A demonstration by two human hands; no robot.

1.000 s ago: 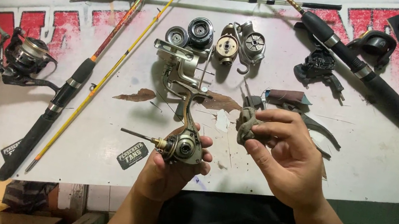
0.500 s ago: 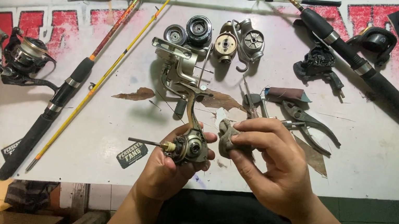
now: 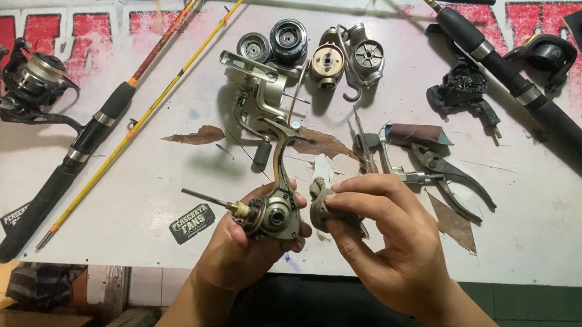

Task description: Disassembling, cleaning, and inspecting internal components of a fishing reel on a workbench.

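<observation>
Gripping a stripped reel body (image 3: 274,213) by its underside, the left hand (image 3: 242,245) is holding it above the near edge of the desk (image 3: 565,235), its stem pointing far and its bare shaft pointing left. Just right of it, the right hand (image 3: 390,244) is closing its fingers (image 3: 363,197) around a small grey part (image 3: 323,203), nearly touching the body. Farther off, pliers (image 3: 435,174), loose spools (image 3: 288,40) and a black-handled rod (image 3: 77,155) are lying on the desk.
</observation>
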